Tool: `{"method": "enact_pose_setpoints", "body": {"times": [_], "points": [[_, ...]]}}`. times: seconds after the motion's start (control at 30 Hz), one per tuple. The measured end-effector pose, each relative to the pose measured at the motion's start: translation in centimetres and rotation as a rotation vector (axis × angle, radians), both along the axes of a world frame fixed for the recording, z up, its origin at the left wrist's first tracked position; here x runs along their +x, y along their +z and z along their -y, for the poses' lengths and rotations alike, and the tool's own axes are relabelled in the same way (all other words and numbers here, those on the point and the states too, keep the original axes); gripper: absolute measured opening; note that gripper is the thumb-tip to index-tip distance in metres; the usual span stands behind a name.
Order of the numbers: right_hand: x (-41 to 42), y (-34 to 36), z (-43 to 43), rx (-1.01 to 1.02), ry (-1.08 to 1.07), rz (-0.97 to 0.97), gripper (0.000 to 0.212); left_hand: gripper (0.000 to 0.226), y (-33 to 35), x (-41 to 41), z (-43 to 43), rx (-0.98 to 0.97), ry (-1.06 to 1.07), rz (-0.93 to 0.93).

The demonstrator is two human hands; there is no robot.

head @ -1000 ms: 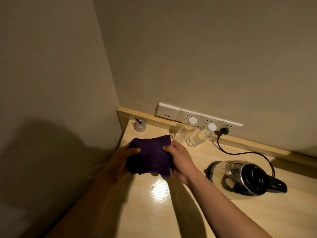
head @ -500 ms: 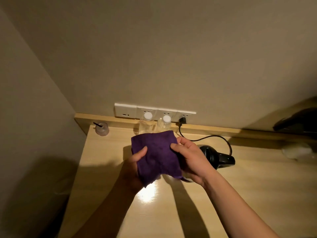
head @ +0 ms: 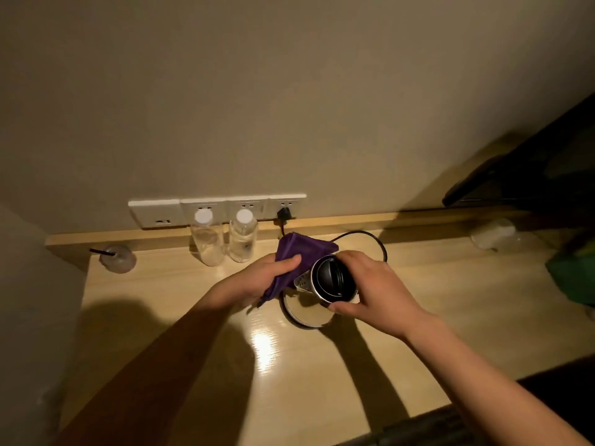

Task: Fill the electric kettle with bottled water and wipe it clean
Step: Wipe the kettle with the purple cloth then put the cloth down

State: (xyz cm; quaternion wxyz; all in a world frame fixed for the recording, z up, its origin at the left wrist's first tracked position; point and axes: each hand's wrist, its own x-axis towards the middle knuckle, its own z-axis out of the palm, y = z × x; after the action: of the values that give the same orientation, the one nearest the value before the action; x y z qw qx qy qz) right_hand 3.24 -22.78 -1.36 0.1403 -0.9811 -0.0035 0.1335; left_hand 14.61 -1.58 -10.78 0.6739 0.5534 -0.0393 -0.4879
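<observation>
A steel electric kettle (head: 328, 280) with a black lid stands on its round base (head: 306, 315) in the middle of the wooden counter (head: 450, 317). My right hand (head: 373, 289) grips the kettle from its right side, over the handle. My left hand (head: 265, 276) holds a purple cloth (head: 297, 252) pressed against the kettle's left side, by the spout. Two clear water bottles with white caps, one (head: 206, 239) and the other (head: 243, 235), stand upright at the back by the wall.
A black cord (head: 370, 238) runs from the base to a plug in the white socket strip (head: 219, 207). A small cup with a black stick (head: 117, 257) sits at the back left. Clear plastic (head: 492, 233) and a green item (head: 573, 278) lie at the right.
Both hands held the cloth spread out in the air. Now my right hand has let go of it and taken the kettle, and my left hand has brought the cloth against the kettle.
</observation>
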Motion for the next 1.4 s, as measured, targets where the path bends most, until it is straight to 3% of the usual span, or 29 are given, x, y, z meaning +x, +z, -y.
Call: {"method": "enact_pose_setpoints", "body": {"times": [0.1, 0.23, 0.33, 0.43, 0.6, 0.7, 0.8, 0.9, 1.1, 1.27, 1.3, 1.4], "points": [[0.5, -0.3, 1.2, 0.021, 0.060, -0.005, 0.088, 0.053, -0.9, 0.6, 3.0, 0.024, -0.038, -0.030], [0.8, -1.2, 2.1, 0.041, 0.130, -0.029, 0.089, 0.041, -0.5, 3.0, 6.6, 0.075, -0.120, -0.045], [0.7, -1.6, 2.3, 0.032, 0.155, -0.007, 0.089, 0.049, -0.2, 4.3, 9.0, 0.137, -0.266, -0.010], [0.6, -1.9, 2.4, 0.020, 0.158, 0.015, 0.089, 0.057, -0.2, 4.5, 9.5, 0.142, -0.278, -0.019], [0.2, -2.1, 2.1, -0.023, 0.151, 0.033, 0.090, 0.047, -3.3, 1.7, 6.0, -0.003, 0.012, -0.114], [0.0, -2.1, 1.7, -0.044, 0.125, 0.032, 0.090, 0.064, -5.4, -2.5, 3.6, -0.092, 0.230, -0.163], [-0.7, -2.2, 0.7, -0.056, 0.068, 0.065, 0.090, 0.064, -6.0, -5.0, 2.8, -0.074, 0.410, -0.239], [-0.9, -2.2, 0.1, -0.043, 0.022, 0.068, 0.090, 0.072, -4.9, -2.8, 3.1, -0.012, 0.223, -0.115], [1.1, -1.1, 1.9, -0.096, 0.162, -0.148, 0.106, 0.043, -1.0, 1.0, 5.4, 0.071, -0.014, -0.027], [1.0, -0.5, 1.2, -0.074, 0.079, -0.139, 0.103, 0.069, -4.7, -3.3, 4.7, 0.120, 0.312, -0.121], [0.7, -0.5, 0.9, -0.077, 0.052, -0.127, 0.101, 0.064, -4.0, -5.4, 4.5, 0.102, 0.412, -0.115], [-0.3, -1.1, -0.8, -0.137, -0.054, -0.051, 0.090, 0.017, -1.3, -9.9, 4.7, 0.082, 0.651, -0.114]]}}
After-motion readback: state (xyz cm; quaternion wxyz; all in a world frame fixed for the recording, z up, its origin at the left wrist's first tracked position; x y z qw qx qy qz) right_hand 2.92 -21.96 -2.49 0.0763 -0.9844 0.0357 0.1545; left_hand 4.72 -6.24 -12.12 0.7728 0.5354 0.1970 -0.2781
